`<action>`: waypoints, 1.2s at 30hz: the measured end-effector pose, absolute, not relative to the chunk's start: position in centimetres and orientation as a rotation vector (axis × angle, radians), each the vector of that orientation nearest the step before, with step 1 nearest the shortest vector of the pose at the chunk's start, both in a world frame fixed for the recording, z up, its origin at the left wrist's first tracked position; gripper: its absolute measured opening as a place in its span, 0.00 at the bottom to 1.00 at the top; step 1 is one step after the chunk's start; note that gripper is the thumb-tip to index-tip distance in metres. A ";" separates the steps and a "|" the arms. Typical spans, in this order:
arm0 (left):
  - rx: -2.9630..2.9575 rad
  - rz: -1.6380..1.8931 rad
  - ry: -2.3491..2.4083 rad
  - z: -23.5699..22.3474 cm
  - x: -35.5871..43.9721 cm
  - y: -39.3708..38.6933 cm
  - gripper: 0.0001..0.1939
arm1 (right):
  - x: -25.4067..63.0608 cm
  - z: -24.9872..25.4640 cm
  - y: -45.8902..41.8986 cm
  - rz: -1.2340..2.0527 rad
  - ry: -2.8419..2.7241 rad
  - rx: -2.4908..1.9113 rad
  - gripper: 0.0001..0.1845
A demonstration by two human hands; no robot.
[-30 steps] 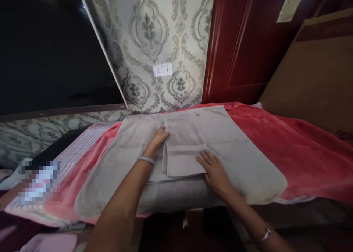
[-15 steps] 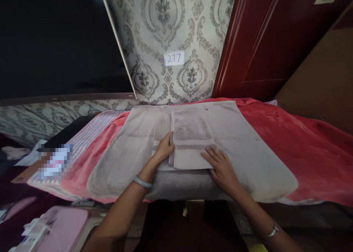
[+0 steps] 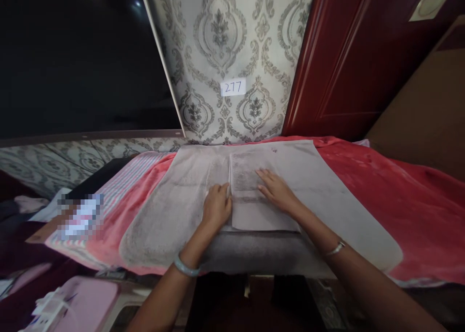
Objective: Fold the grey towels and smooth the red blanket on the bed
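A folded grey towel (image 3: pixel 263 220) lies in several layers on a larger grey plush mat (image 3: pixel 167 211). My left hand (image 3: pixel 217 207), fingers curled in, holds the towel's left folded edge. My right hand (image 3: pixel 274 189) rests flat on top of the towel with its fingers spread. A darker band runs across the towel between the hands. The lower layers on the left are partly hidden by my left hand.
A red blanket (image 3: pixel 392 201) lies beneath the mat, and a striped cloth (image 3: pixel 131 179) shows on the left. Behind stand a dark screen (image 3: pixel 87 61) and a patterned wall (image 3: pixel 221 37). A pink stool top (image 3: pixel 90 300) is at lower left.
My right hand has moved up and left, from the towel's lower right edge onto its top. My left hand has slid slightly down along the left edge, its fingers more curled.
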State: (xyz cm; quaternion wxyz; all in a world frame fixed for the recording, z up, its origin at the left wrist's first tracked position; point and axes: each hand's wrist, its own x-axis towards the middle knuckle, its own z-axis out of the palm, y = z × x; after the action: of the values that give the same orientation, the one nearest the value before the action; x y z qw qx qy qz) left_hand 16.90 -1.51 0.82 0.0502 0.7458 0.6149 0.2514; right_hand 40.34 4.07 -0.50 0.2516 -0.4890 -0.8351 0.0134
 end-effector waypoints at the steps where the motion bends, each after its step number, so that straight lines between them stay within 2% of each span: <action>1: 2.344 0.780 1.863 0.8 17.3 -1.7 0.26 | 39.5 -0.4 5.1 0.000 -2.273 -1.372 0.30; 5: 2.500 0.501 1.694 -0.8 18.5 -2.5 0.32 | 37.3 -1.5 7.1 -0.003 -2.461 -1.508 0.31; 8: 2.486 0.363 1.685 -2.3 18.8 -2.9 0.33 | 37.0 -2.4 7.6 0.080 -2.608 -1.514 0.31; 26: 2.406 0.589 1.599 -5.0 17.4 -3.4 0.34 | 31.3 -1.8 20.8 0.103 -2.566 -1.591 0.31; 36: 2.367 0.551 1.505 -5.8 17.0 -3.4 0.41 | 29.9 -1.2 24.6 0.133 -2.492 -1.462 0.19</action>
State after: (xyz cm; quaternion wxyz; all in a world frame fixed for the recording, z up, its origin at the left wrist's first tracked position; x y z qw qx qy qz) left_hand 17.05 -3.43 -5.82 0.1411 0.8197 0.5213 0.1907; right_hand 29.92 24.57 -1.22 0.1245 -0.5015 -0.8549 0.0457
